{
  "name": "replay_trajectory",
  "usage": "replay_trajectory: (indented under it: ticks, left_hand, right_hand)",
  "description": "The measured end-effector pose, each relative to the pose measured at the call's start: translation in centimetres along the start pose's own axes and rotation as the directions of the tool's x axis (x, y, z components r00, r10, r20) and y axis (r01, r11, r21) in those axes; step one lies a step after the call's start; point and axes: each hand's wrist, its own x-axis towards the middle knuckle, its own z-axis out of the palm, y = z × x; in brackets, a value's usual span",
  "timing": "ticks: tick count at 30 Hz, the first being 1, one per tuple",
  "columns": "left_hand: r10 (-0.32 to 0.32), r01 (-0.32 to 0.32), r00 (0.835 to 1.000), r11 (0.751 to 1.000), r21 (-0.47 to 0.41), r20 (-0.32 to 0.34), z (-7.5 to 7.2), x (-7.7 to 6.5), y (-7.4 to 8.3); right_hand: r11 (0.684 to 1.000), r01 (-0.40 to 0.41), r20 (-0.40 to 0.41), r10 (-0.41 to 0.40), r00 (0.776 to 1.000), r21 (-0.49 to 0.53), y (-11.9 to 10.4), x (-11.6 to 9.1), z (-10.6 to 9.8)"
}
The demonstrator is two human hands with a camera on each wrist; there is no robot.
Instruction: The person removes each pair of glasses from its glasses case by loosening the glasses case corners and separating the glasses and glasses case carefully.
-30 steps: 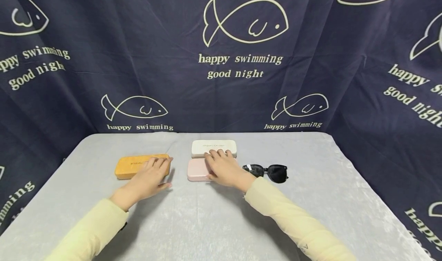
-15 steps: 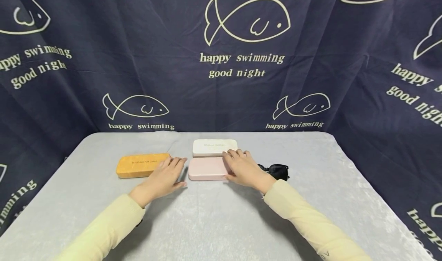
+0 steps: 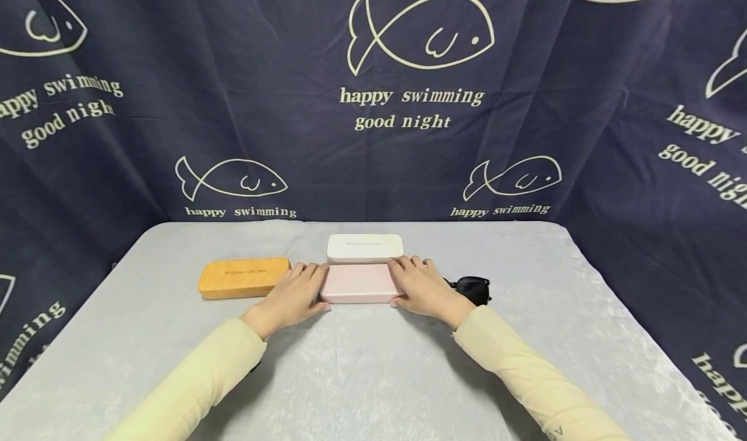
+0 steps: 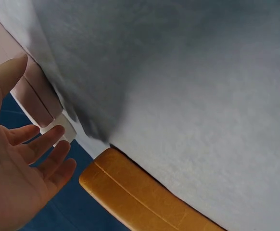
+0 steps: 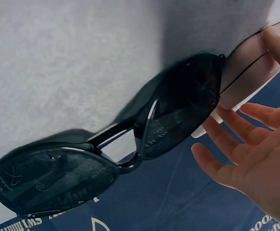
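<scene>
A pink glasses case point(image 3: 360, 283) lies closed at the middle of the table. My right hand point(image 3: 428, 290) holds its right end, thumb at the front edge and fingers at the back. At the left end is my left hand point(image 3: 293, 296), its thumb and fingertips overlapping the corners and its fingers loosely spread in the left wrist view. Directly behind stands a white glasses case point(image 3: 365, 248). An orange glasses case point(image 3: 236, 279) lies left of the left hand. Black sunglasses point(image 5: 181, 110) lie beside the right hand, partly hidden by it in the head view.
A pale grey cloth point(image 3: 373, 376) covers the table. Dark blue curtains point(image 3: 315, 136) with fish outlines and lettering hang behind and at both sides.
My left hand has moved right, from the orange case to the pink case's left end. My right hand has slid right to its right end, uncovering the pink top.
</scene>
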Motion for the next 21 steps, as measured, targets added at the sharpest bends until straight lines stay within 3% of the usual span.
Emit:
replay_trajectory:
  ticks: [21]
  left_hand:
    - [-0.018,0.021,0.998,0.999,-0.042,0.065,0.2,1.1,-0.3]
  right_hand:
    - [0.998,0.022,0.008,-0.023,1.000,0.061,0.4,0.1,0.4]
